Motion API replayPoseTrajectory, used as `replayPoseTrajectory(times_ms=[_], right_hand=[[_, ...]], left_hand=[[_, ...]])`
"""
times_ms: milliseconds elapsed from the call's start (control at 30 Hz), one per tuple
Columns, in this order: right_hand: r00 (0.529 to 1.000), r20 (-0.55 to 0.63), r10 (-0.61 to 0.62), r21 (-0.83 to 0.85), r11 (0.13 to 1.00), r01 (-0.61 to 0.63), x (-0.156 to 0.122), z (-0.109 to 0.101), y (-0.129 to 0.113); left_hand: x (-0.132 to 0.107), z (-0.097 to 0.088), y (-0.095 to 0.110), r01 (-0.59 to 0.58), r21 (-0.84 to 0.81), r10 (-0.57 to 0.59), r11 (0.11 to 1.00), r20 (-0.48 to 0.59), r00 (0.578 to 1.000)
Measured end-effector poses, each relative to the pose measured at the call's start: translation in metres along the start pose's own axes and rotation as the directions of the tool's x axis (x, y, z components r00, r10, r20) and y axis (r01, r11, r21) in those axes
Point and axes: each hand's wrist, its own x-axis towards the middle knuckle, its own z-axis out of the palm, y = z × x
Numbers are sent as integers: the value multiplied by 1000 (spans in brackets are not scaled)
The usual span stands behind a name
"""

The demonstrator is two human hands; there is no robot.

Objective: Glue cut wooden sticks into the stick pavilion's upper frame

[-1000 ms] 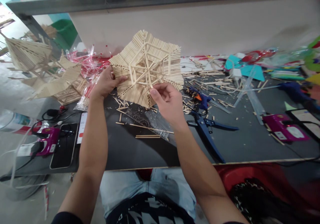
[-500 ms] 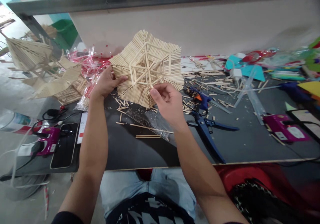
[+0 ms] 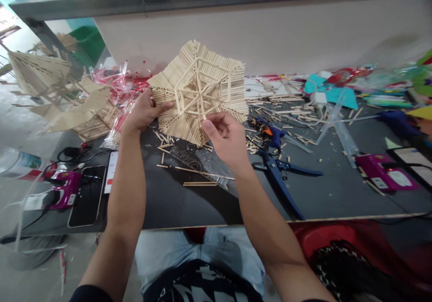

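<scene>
A star-shaped panel of glued wooden sticks [image 3: 199,90] stands tilted on the dark table [image 3: 189,203], leaning toward the wall. My left hand [image 3: 143,110] grips its left edge, thumb on the front. My right hand [image 3: 224,135] is at the panel's lower middle, with thumb and fingers pinched on a short thin stick [image 3: 204,118] that touches the panel's inner frame. Loose sticks [image 3: 199,184] lie on the table below my hands.
Blue cutting pliers [image 3: 281,180] lie right of my right hand, a blue glue gun [image 3: 273,133] behind them. A phone [image 3: 86,196] and a purple device [image 3: 65,191] lie left. Other stick panels [image 3: 81,113], red-and-clear wrappers [image 3: 118,86] and coloured paper [image 3: 330,92] crowd the back.
</scene>
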Motion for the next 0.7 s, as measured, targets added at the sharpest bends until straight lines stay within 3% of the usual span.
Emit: replayPoseTrajectory(times_ms=[700], right_hand=[[1000,23,18,-17,1000,-17,-2,-1,0]], left_hand=[[1,-1,-3,-4,-23,4,1000,13,1000]])
